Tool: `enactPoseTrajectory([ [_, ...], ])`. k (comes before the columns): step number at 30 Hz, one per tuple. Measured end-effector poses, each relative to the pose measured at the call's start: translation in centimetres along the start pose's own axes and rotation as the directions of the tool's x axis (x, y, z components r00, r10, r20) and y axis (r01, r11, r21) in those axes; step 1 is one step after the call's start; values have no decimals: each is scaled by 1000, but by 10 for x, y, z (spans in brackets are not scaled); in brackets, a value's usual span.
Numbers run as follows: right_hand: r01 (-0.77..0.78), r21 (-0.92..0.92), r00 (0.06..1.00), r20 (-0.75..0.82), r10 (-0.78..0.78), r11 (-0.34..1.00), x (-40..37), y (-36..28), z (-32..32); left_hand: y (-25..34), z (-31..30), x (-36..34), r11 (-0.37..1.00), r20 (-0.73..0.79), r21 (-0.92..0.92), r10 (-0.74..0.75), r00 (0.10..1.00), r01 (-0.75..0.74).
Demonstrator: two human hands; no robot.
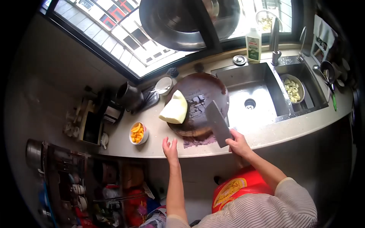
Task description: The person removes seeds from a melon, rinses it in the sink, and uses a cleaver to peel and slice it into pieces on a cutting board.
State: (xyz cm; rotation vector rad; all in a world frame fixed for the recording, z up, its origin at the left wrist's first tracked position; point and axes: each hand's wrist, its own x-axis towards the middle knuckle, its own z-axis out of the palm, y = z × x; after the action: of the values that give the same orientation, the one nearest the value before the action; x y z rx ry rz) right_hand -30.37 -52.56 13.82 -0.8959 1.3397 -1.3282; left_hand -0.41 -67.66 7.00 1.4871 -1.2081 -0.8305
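My right hand (238,143) grips the handle of a cleaver (217,123), whose broad blade slants up over the right edge of a round dark chopping board (201,85). A large pale yellow-green chunk of peeled melon or gourd (175,108) lies on the board's left side. My left hand (170,149) is at the counter's front edge, below that chunk, holding nothing, with thumb and fingers apart. To its left stands a white tub of cut orange pieces (138,133). A purple cloth (199,141) sticks out from under the board.
Right of the board is a steel sink (249,110) with a faucet (275,47). A bowl of pale cut pieces (292,89) sits in the smaller basin. A white bottle (253,45) stands behind the sink. A white bowl with a spoon (164,86) and a dark jug (128,95) are at the back left.
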Motion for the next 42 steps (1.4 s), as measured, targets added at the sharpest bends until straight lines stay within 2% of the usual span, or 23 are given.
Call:
enactPoseTrajectory([
  [2, -17, -17, 999, -45, 16, 1000, 0, -17, 0, 7, 7, 49, 930, 16, 205, 309, 951, -305],
  [4, 12, -27, 998, -67, -14, 1000, 6, -17, 0, 35, 20, 86, 889, 30, 314, 343, 939, -335],
  [6, 39, -104, 992, -119, -51, 994, 12, -24, 17, 37, 30, 134, 950, 104, 166, 252, 962, -266],
  [10, 58, -147, 971, -223, -91, 987, 35, -40, 43, 33, 47, 190, 986, 297, 156, 12, 955, -61],
  [12, 51, -196, 947, -302, -110, 979, 51, -38, 52, 45, 48, 195, 987, 404, 153, -114, 908, 56],
  [15, -10, -262, 956, -284, -67, 965, 66, -35, 61, 68, 43, 193, 946, 494, 216, -319, 809, 241],
  [17, 1, -193, 967, -250, -50, 981, 83, -13, 70, 67, 46, 194, 911, 546, 231, -411, 730, 341],
  [18, 9, -159, 972, -231, -46, 987, 91, -4, 73, 58, 49, 199, 893, 569, 177, -437, 697, 415],
  [19, -81, -28, 979, -189, 75, 996, 94, -18, 84, 45, 49, 205, 865, 589, 123, -459, 666, 487],
  [20, -110, 10, 981, -161, 110, 994, 105, -15, 92, 39, 49, 207, 827, 607, 72, -480, 633, 558],
  [21, -145, -51, 979, -151, 136, 988, 115, -16, 98, 34, 48, 208, 793, 653, 7, -465, 598, 609],
  [25, -179, -153, 973, -175, 151, 972, 147, -15, 84, 30, 58, 189, 815, 510, -142, -426, 747, 562],
  [27, -178, -105, 965, -213, 153, 978, 148, -27, 55, 31, 70, 174, 811, 387, -245, -421, 820, 532],
  [30, -76, -166, 932, -362, 10, 983, 146, -22, -3, 56, 83, 150, 730, 331, -386, -461, 823, 564],
  [31, -82, -211, 913, -408, -12, 974, 142, -25, -19, 61, 91, 143, 729, 313, -429, -434, 845, 534],
  [32, -89, -253, 891, -453, -36, 963, 137, -31, -34, 59, 101, 132, 785, 222, -455, -357, 908, 420],
  [34, -96, -223, 891, -454, -16, 970, 125, -30, -59, 48, 112, 101, 871, 35, -459, -180, 983, 176],
  [35, -121, -256, 888, -460, -10, 959, 119, -32, -61, 54, 111, 78, 995, -23, 25, 102, 995, -102],
  [36, -145, -285, 886, -464, -4, 947, 114, -34, -64, 49, 108, 60, 781, 177, 446, 400, 899, -436],
  [38, -201, -248, 897, -436, 76, 948, 117, -12, -72, 46, 121, 38, 569, 328, 667, 354, 876, -481],
  [39, -242, -284, 900, -423, 105, 928, 119, -2, -73, 39, 130, 29, 588, 352, 665, 298, 888, -461],
  [40, -236, -296, 913, -393, 108, 926, 120, 4, -72, 49, 138, 11, 359, 477, 768, 233, 848, -530],
  [42, -170, -336, 933, -357, 42, 926, 118, 25, -70, 51, 148, -4, 396, 476, 760, 200, 856, -515],
])
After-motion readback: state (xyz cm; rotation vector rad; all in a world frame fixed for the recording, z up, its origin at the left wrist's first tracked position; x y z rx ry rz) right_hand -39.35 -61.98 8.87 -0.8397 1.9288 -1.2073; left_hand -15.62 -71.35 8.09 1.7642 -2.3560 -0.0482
